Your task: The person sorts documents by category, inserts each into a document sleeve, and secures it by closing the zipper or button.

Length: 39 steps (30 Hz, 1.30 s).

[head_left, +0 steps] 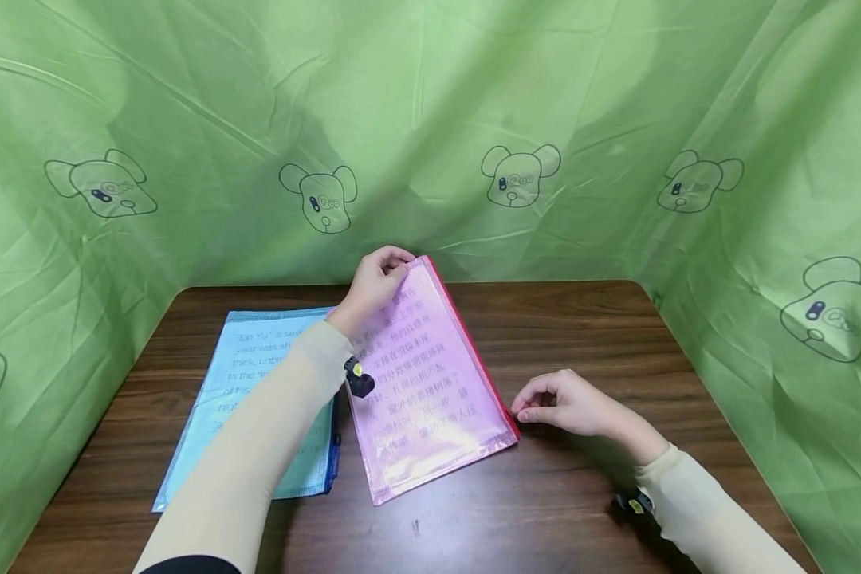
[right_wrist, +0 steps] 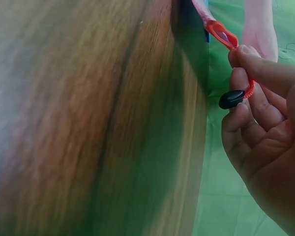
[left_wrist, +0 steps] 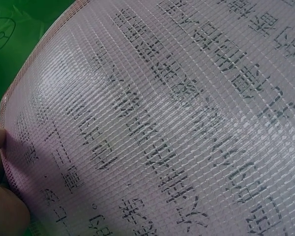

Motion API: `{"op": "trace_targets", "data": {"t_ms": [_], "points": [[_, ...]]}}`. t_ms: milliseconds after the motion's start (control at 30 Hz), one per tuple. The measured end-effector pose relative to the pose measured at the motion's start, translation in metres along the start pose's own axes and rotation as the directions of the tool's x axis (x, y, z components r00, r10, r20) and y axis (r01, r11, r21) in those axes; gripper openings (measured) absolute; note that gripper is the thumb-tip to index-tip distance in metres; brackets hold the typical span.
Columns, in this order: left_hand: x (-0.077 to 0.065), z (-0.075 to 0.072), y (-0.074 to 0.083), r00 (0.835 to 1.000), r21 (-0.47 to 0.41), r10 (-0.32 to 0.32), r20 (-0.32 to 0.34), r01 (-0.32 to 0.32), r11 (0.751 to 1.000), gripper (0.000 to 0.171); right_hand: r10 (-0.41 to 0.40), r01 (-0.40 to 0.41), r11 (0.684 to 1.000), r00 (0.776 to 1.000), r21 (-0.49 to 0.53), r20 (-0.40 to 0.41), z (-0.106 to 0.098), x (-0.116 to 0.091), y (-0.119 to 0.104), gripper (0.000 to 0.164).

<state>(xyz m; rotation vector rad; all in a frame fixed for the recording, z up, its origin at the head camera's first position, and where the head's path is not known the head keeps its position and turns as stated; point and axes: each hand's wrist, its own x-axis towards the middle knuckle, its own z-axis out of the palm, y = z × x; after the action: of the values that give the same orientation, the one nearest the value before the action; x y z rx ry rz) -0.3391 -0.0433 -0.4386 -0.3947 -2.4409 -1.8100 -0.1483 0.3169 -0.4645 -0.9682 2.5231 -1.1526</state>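
Note:
A pink mesh zip pouch (head_left: pixel 430 383) lies slanted on the table, with a printed sheet showing through it and a red zipper (head_left: pixel 466 331) along its right side. My left hand (head_left: pixel 373 288) pinches the pouch's far corner between thumb and fingers. In the left wrist view, the fingertips (left_wrist: pixel 7 211) show at the pouch's edge. Beside the pouch's near right corner, my right hand (head_left: pixel 570 405) pinches the red cord zipper pull (right_wrist: pixel 222 34). The pull's black end (right_wrist: pixel 231 100) hangs by the fingers in the right wrist view. The zipper slider itself cannot be made out.
A blue mesh zip pouch (head_left: pixel 258 391) with a printed sheet inside lies at the left, partly under my left forearm. The brown wooden table (head_left: pixel 581 327) is bordered at the back and sides by a green curtain (head_left: pixel 416 104) with cartoon heads.

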Motion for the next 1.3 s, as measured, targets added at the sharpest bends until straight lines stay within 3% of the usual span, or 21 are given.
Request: {"op": "trace_targets", "data": {"t_ms": [200,433,600,767,1033,1200,1300], "points": [[0.005,-0.007,0.003,1.000,0.048,0.014,-0.024,-0.013,0.999,0.021,-0.003,0.002,1.000,0.999,0.025,0.035,0.001,-0.014,0.001,0.006],[0.011,-0.011,0.003,0.998,0.095,0.016,-0.055,-0.011,0.995,0.021,0.014,-0.015,0.999,1.000,0.042,0.006,0.006,-0.021,0.004,0.005],[0.012,-0.004,0.005,1.000,0.080,0.018,-0.001,-0.018,0.997,0.020,0.016,-0.017,0.999,1.000,0.046,0.020,0.006,-0.023,0.007,0.007],[0.011,0.006,0.012,0.996,0.140,0.043,0.077,-0.054,0.989,0.019,0.010,-0.011,0.997,1.000,0.074,0.014,0.000,-0.029,0.006,0.014],[0.009,0.031,0.020,0.975,0.198,0.040,0.220,-0.085,0.976,0.020,0.054,-0.054,0.998,0.996,0.011,-0.064,-0.014,-0.038,0.007,0.017],[0.008,0.038,0.025,0.955,0.191,0.060,0.289,-0.119,0.974,0.035,0.076,-0.084,0.994,0.990,-0.068,-0.116,-0.023,-0.047,0.009,0.013],[0.004,0.031,0.029,0.950,0.227,0.055,0.308,-0.130,0.965,0.045,0.088,-0.104,0.989,0.986,-0.102,-0.144,-0.031,-0.054,0.011,0.014]]}}
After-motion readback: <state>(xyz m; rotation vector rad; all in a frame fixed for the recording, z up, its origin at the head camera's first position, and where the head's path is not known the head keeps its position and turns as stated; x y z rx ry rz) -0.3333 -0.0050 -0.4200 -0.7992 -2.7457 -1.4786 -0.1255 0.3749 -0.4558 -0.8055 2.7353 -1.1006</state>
